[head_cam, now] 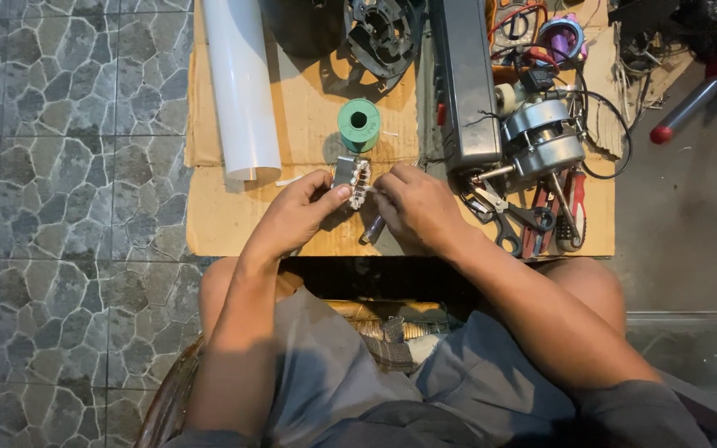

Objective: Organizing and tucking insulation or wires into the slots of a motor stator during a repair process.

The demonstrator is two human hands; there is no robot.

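Near the middle of the frame: both hands meet over a sheet of brown cardboard (pixel 234 220) laid on the floor.
Left hand: the left hand (pixel 300 211) is closed on a small metal motor part (pixel 352 181), thumb and fingers pinching its lower edge, so the part stands just above the cardboard.
Motor part: grey metal with a ring of pale and copper-coloured windings on its right face; it sits between the two hands, at centre frame.
Right hand: the right hand (pixel 412 203) is curled, fingertips touching the right side of the part; a dark slim tool handle (pixel 373 231) pokes out below its palm, so the hand is closed around it.
Above the hands: a green spool (pixel 358 124) stands just beyond the part.
Upper left of the cardboard: a white plastic tube (pixel 242 83) lies lengthwise, its open end near the left hand.
Upper middle: a dark round plastic housing (pixel 383 33).
Right of centre: a long dark grey box (pixel 466 83), and beside it a silver electric motor (pixel 541 141) with its shaft pointing left.
Lower right of the cardboard: scissors (pixel 504 224) and red-handled pliers (pixel 553 220) lie side by side.
Left side: patterned stone floor tiles (pixel 60 166).
Bottom: the person's knees in grey shorts (pixel 334 382).
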